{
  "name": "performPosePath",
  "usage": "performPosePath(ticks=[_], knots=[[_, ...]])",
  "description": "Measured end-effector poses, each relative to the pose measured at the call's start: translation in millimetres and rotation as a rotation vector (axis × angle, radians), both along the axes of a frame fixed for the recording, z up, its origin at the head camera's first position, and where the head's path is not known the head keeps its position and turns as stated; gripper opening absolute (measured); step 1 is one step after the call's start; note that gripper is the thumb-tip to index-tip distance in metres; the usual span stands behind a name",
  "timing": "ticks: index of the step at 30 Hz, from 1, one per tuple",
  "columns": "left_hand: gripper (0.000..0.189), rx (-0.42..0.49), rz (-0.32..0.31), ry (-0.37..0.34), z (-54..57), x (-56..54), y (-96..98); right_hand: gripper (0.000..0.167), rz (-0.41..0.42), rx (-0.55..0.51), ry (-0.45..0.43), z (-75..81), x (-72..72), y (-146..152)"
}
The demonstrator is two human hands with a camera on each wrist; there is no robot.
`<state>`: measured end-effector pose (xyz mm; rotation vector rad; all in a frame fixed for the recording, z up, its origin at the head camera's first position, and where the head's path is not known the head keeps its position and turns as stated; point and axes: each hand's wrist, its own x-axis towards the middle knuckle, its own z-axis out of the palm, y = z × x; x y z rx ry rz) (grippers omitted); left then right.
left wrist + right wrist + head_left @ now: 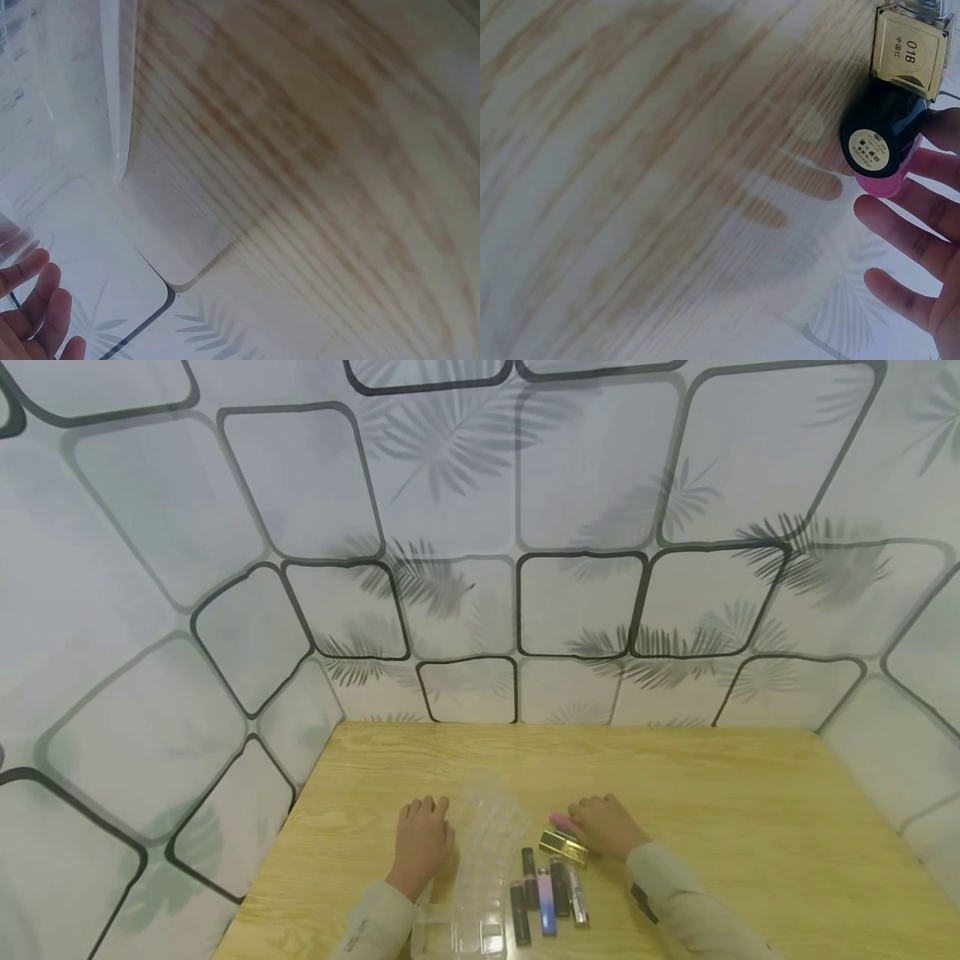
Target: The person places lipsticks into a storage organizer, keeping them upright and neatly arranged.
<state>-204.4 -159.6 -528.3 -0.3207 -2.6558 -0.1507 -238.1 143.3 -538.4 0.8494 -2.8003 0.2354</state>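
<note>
Near edge, btwn the forearms: clear tray (480, 935), squarish cells at its near end, ridged rows running far. Just right of it, 5 slim tubes lie in a loose bunch, ends pointing near/far: dark tube (520, 914) nearest the tray, another dark one (529, 878) beside it, then a purple-to-blue tube (547, 906), a 3rd dark one (559, 887) & a silver-and-clear tube (578, 900) at the right.

A bit farther: gold box (563, 848), shiny, boxy, w/ "01B" on its end in the right wrist view; then black cylinder (889, 112), round pale label on its end, & pink item (561, 821), rounded, smooth, farthest of the lot.

Hands well apart, tray & tubes btwn them. Right hand (606, 828) reaches in from the right, back up, thumb & fingers at the pink item; can't tell if they grip it. Left hand (423, 843) sits left of the tray, fingers loosely bent & pointing far; contact w/ tray unclear.

Counter (720, 802): yellowish wood grain. Far: pale wall (465, 610), dark/grey rounded outlines + leaf prints.
</note>
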Motion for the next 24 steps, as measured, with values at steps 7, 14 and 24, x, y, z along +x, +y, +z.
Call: performPosePath(ticks=[7,14,24], knots=[[0.027,-0.068,0.005,0.015,-1.0,0.3,0.2,0.036,0.011,-0.001,-0.002,0.1,-1.7,-0.2],[0.025,-0.087,0.021,0.016,-2.0,0.8,2.7,0.037,0.009,0.014,0.019,-2.0,-5.7,-0.4],[0.026,-0.033,0.017,0.001,-4.5,2.3,3.3,0.036,0.027,-0.006,-0.013,-3.2,-9.2,0.1]])
